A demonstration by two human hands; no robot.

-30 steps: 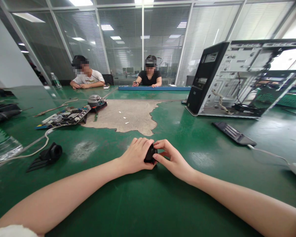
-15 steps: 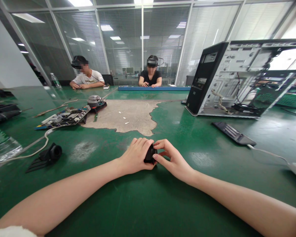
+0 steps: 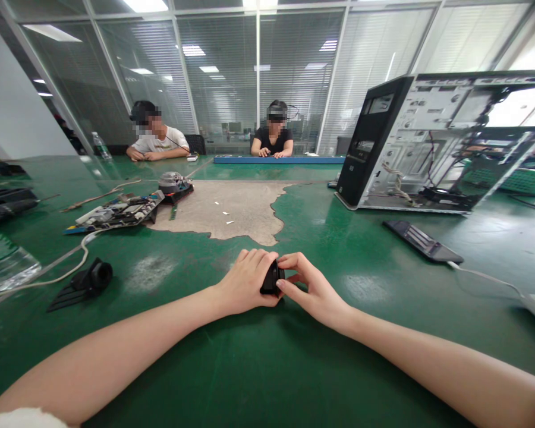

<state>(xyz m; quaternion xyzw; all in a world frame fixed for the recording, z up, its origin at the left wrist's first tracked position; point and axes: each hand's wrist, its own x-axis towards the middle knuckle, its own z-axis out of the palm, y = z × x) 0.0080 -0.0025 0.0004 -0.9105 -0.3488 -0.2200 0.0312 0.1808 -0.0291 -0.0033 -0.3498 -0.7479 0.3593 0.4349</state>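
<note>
A small black object (image 3: pixel 271 279) is held between my two hands, low over the green table (image 3: pixel 232 368) near the middle of the view. My left hand (image 3: pixel 247 282) wraps round its left side, with the back of the hand toward me. From the right, my right hand (image 3: pixel 310 288) grips the object's right edge with thumb and index finger. Much of the object is covered by my fingers, and its exact kind cannot be made out.
An open computer case (image 3: pixel 378 148) stands at the back right, with a black slotted part (image 3: pixel 423 241) before it. On the left are a circuit board (image 3: pixel 116 214), a black ring-shaped part (image 3: pixel 100 274), a cable and a bottle (image 3: pixel 4 258). Two people sit across.
</note>
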